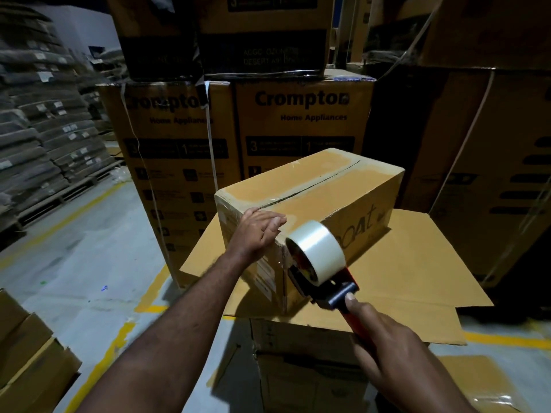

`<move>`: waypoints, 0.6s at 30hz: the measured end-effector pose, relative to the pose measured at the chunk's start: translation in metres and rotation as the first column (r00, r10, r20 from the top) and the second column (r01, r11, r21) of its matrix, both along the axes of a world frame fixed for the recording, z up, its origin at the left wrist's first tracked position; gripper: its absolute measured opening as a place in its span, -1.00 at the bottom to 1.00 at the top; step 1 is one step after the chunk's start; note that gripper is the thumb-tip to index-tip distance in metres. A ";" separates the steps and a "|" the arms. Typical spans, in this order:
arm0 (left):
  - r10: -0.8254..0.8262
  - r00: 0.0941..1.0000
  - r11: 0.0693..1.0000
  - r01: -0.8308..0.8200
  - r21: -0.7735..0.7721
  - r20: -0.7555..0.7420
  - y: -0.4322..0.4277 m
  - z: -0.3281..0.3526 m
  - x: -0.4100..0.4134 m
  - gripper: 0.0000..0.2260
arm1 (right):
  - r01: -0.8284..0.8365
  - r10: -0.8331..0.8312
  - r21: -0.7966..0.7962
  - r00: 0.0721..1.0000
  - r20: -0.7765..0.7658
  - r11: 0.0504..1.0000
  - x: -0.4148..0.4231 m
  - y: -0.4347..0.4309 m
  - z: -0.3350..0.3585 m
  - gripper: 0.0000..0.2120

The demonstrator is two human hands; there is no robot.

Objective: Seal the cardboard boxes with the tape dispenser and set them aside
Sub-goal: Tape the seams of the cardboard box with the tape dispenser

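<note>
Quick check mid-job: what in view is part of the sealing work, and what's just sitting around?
In the job: cardboard box, left hand resting on its near top edge; tape dispenser, gripped by the right hand.
Lying about: Crompton cartons behind; stacked bundles at far left; brown boxes at lower left.

The left tall carton (173, 129) and right tall carton (304, 120) each read "Crompton Home Appliances", with "3" and "1" on a black panel. The small cardboard box (328, 198) shows partly hidden lettering ending "OAt".
</note>
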State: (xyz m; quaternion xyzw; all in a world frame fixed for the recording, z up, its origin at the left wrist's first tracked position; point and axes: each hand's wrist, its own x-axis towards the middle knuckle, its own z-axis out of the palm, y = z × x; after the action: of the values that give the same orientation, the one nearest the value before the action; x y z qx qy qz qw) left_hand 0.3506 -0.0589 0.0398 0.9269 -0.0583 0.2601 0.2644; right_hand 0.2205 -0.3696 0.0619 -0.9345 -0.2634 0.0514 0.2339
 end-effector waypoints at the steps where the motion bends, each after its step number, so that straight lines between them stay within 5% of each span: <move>1: 0.004 1.000 1.000 -0.004 0.017 -0.005 0.002 -0.001 0.003 -0.39 | 0.007 -0.007 0.012 1.000 -0.021 1.000 -0.001 -0.002 -0.002 -0.36; 7: 0.002 0.999 0.997 0.001 0.077 -0.046 0.001 -0.007 0.002 -0.43 | 0.015 -0.014 0.040 0.999 -0.038 0.999 0.005 0.009 -0.009 -0.40; 12: -0.180 0.983 0.971 0.173 0.162 0.028 -0.012 -0.021 -0.027 -0.54 | 0.047 -0.045 0.050 0.998 -0.041 0.998 0.009 0.017 -0.020 -0.38; 18: -0.064 0.986 0.990 0.044 0.132 0.156 -0.026 -0.036 -0.027 -0.50 | 0.081 -0.080 0.024 0.996 -0.047 0.996 0.011 0.028 -0.015 -0.36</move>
State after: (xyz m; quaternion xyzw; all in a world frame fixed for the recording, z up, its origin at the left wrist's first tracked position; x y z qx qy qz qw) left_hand 0.3240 -0.0845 0.0038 0.9161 -0.1211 0.3221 0.2056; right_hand 0.2314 -0.3414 0.0467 -0.9399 -0.2205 0.0599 0.2538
